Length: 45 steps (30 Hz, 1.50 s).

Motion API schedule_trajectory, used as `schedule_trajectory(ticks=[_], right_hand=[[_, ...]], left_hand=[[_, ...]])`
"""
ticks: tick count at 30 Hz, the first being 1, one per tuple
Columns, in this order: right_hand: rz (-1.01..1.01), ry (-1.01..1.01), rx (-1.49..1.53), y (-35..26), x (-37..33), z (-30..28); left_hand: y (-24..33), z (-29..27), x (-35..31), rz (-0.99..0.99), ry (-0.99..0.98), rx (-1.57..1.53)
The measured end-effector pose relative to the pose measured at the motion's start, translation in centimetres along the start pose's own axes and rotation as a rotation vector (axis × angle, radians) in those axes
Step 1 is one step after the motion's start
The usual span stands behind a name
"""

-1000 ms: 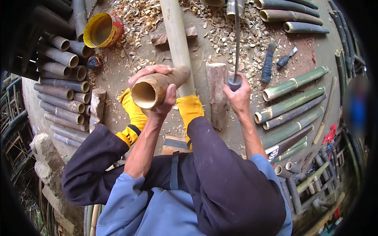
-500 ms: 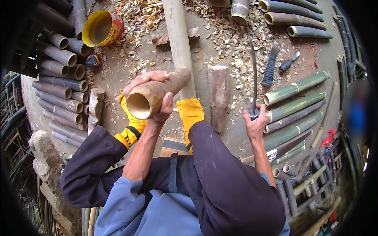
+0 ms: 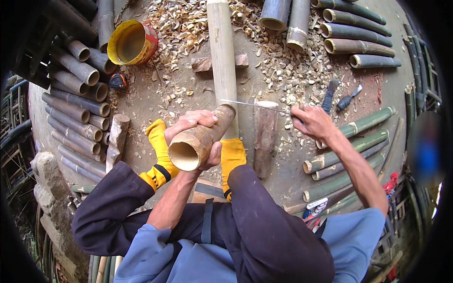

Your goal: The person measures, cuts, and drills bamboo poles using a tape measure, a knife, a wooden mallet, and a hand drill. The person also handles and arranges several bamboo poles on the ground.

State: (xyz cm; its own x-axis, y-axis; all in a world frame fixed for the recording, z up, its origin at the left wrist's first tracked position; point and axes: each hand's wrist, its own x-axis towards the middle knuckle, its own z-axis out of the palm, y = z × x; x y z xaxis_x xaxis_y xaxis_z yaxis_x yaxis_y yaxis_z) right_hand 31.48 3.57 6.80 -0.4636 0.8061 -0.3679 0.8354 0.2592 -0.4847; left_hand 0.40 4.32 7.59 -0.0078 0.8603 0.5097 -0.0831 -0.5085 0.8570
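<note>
My left hand (image 3: pixel 188 123) is wrapped around a short, brownish bamboo tube (image 3: pixel 204 137). Its open hollow end is turned toward me, and the far end rests at a long peeled bamboo pole (image 3: pixel 221 52). In my right hand (image 3: pixel 315 123) is a knife, its handle hidden by my fingers. The thin knife blade (image 3: pixel 259 106) points left, with its tip by the far rim of the tube; whether it touches cannot be made out. My feet in yellow socks (image 3: pixel 234 153) flank the tube.
A short log (image 3: pixel 265 129) lies right of the pole, which crosses a wooden block (image 3: pixel 202 64). Wood chips (image 3: pixel 179 28) cover the ground. Bamboo pieces (image 3: pixel 351 158) lie on both sides. A yellow-red bucket (image 3: pixel 150 42), tape measure (image 3: pixel 118 81) and two dark-handled tools (image 3: pixel 327 96) are around.
My right hand has risen and swung inward, bringing the knife blade from pointing away on the right to lying across at the tube's far end. The tube has shifted slightly right and nearer.
</note>
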Motion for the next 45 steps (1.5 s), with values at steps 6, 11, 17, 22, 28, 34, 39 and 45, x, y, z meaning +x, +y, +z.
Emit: schedule_trajectory(ticks=[6,11,17,22,28,34,39,45], right_hand=[[-0.16,-0.181,-0.336,4.4,1.2,-3.6],[-0.159,-0.129,-0.356,2.3,-2.6,-4.2],[-0.067,-0.149,-0.341,2.1,-4.3,-2.5],[-0.097,-0.129,-0.32,1.5,-5.3,-1.2],[-0.176,-0.066,-0.296,-0.9,-2.2,1.7],[0.009,-0.263,-0.338,3.2,-5.7,-0.4],[0.063,-0.054,-0.134,1.8,-3.3,-2.7],[-0.145,-0.108,-0.149,0.8,1.5,-2.4]], left_hand=[[0.3,-0.1,0.1,0.004,-0.027,0.032],[0.2,0.0,0.0,-0.014,-0.075,0.068],[0.5,0.1,0.4,-0.005,-0.087,0.07],[0.5,0.3,0.4,-0.022,-0.085,0.051],[0.4,0.3,0.2,-0.014,-0.095,0.062],[0.4,-0.1,-0.2,-0.035,-0.077,0.052],[0.4,0.1,0.6,-0.016,-0.086,0.022],[0.0,0.3,0.1,0.002,-0.035,-0.013]])
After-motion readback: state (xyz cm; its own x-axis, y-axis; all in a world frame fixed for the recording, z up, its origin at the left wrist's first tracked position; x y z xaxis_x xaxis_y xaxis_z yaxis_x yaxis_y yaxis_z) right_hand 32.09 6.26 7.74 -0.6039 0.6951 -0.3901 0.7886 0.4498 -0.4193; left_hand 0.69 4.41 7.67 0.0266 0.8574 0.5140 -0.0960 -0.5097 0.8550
